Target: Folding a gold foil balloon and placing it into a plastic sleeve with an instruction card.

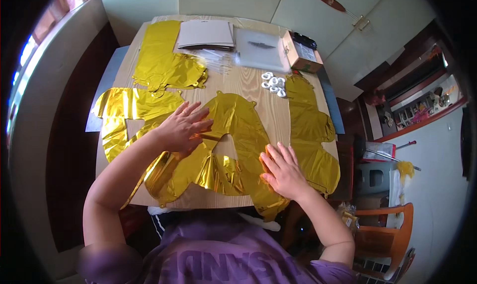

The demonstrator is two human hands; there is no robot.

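Note:
A flat gold foil balloon (236,117), shaped like a letter A with a gap in its middle, lies uninflated across the near half of the table. My left hand (186,127), fingers apart, is over its upper left side, where another gold foil balloon (149,102) lies beside it. On the A-shaped balloon's lower right leg, my right hand (284,172) rests with its fingers stretched out. That leg hangs over the table's front edge. Farther right lies a third flat gold foil piece (305,120). Neither hand grips anything that I can see.
On the wooden table (248,82), a stack of gold foil (159,48) lies far left. Near it are grey-white cards (206,34), thin clear straws (217,60) and clear plastic bags (258,53). White ribbon rolls (273,83) sit before a small box (300,53). A wooden chair (405,234) stands right.

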